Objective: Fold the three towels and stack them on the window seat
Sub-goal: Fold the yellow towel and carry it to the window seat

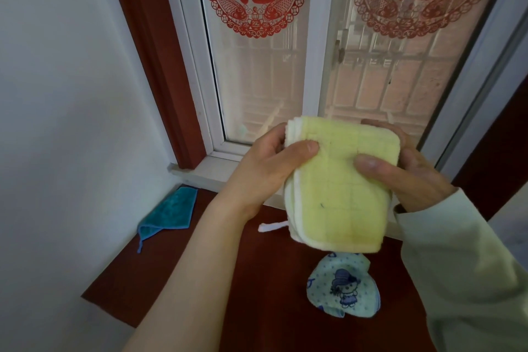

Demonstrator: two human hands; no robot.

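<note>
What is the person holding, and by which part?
A folded yellow towel, held up by both hands: the left hand grips its upper left edge, the right hand its upper right edge, thumbs pressed on the front.

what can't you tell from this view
Head view only:
- cartoon-print towel: top edge hidden behind the yellow towel; folded or not is unclear.
- right hand: fingers mostly hidden behind the yellow towel.
- window seat: right part covered by the sleeve, near edge cut off by the frame.
</note>
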